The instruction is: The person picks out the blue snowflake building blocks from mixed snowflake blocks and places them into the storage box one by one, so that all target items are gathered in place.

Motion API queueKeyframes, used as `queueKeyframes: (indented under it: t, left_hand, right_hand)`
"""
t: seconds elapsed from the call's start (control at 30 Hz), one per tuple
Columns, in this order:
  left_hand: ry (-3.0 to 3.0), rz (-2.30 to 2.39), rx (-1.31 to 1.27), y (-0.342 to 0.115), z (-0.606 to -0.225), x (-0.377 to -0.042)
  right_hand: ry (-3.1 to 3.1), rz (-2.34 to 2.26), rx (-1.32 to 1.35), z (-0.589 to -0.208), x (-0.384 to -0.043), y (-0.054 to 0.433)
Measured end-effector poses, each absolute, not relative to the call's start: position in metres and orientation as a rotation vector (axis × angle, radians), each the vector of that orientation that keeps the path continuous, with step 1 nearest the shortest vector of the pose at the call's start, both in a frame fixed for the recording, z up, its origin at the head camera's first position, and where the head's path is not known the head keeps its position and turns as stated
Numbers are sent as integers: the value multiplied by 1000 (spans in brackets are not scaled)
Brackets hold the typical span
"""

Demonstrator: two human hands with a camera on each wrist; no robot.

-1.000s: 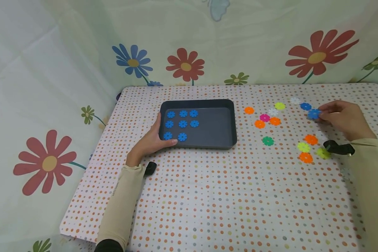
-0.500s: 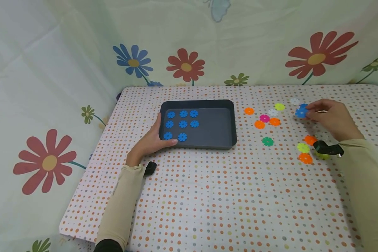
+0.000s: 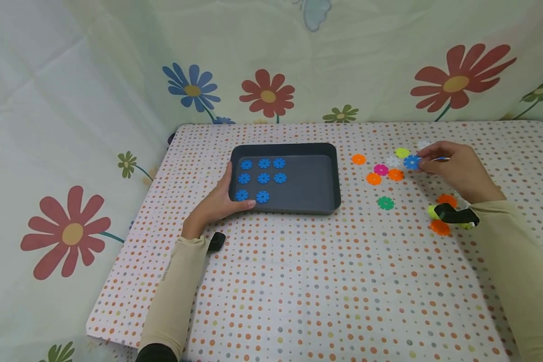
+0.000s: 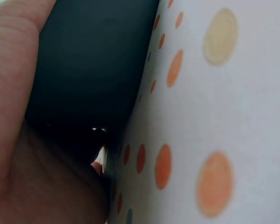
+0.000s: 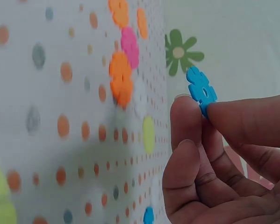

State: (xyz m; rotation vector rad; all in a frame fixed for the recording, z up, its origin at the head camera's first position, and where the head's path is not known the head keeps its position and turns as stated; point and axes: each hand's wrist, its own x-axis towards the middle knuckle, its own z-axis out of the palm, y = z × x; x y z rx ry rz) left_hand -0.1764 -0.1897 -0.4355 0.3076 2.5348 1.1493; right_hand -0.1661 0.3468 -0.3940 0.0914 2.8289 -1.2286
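My right hand (image 3: 457, 168) pinches a blue flower-shaped plastic disc (image 3: 412, 162) between thumb and fingertips. In the right wrist view that disc (image 5: 202, 91) is raised off the tabletop. At the front left corner of the dark grey rectangular tray (image 3: 314, 183), my left hand (image 3: 217, 203) grips the side, its thumb over the front rim. Several blue discs (image 3: 263, 178) lie in rows on the tray's left half. The left wrist view has the tray's dark outer wall (image 4: 93, 60) close beside the thumb. Another blue disc (image 5: 148, 215) lies on the table, mostly hidden by my right hand in the head view.
Right of the tray lie loose discs: orange (image 3: 358, 159), pink (image 3: 381, 170), yellow (image 3: 402, 152), white (image 3: 392, 161) and green (image 3: 386, 203). More orange (image 3: 440, 227) and yellow ones sit under my right wrist. The dotted tablecloth (image 3: 307, 281) ends at a flowered curtain (image 3: 366, 60) behind.
My right hand has moved left with the pinched blue disc, passing over the other blue disc. The left hand and the tray stay where they were.
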Motion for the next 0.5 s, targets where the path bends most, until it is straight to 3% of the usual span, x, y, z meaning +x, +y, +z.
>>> queueKeyframes:
  t: [0.5]
  left_hand:
    - [2547,1128,301,-190,-435,-177]
  right_hand:
    - [2696,-1294,42,-389,-168,309]
